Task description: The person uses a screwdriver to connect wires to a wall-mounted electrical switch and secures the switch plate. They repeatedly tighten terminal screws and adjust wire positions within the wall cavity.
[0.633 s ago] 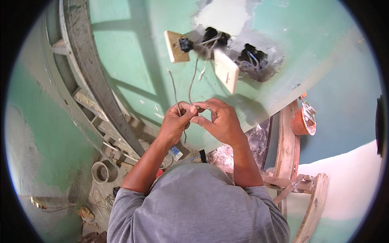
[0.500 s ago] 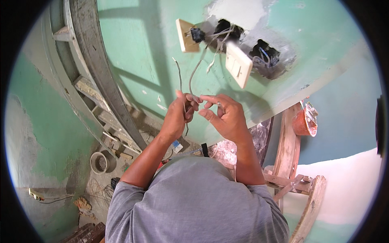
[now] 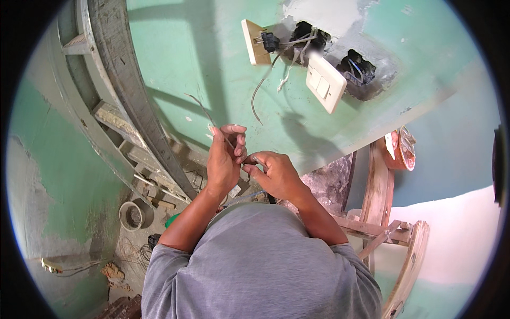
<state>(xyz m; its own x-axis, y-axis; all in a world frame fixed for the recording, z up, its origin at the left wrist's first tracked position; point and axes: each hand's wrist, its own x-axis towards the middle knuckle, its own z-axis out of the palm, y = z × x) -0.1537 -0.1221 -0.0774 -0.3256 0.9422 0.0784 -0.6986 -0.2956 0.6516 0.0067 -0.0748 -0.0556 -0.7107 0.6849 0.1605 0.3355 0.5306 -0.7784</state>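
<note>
My left hand (image 3: 224, 158) is closed around a short grey wire (image 3: 200, 106), whose upper end sticks out above the thumb. At its lower side, the thumb and index finger of my right hand (image 3: 274, 174) pinch together, apparently on the same wire; the fingers partly cover that spot. Above my hands, a second grey wire (image 3: 257, 94) hangs loose from a cream outlet plate (image 3: 255, 43) with a black fitting on its back. A cream switch plate (image 3: 325, 83) dangles beside it on wires. Behind them are two dark wall openings (image 3: 312, 36), (image 3: 359, 68) with wires inside.
A metal ladder (image 3: 125, 87) leans at the left. On the floor stand a round bucket (image 3: 132, 216) and tangled wire (image 3: 142, 251). To the right are a wooden frame (image 3: 378, 186) and a hanging reddish container (image 3: 402, 151).
Both hands have moved down and slightly left. My right fingers, apart before, now pinch by my left hand. The held wire leans further left, and the hanging wire now swings free of my fingers.
</note>
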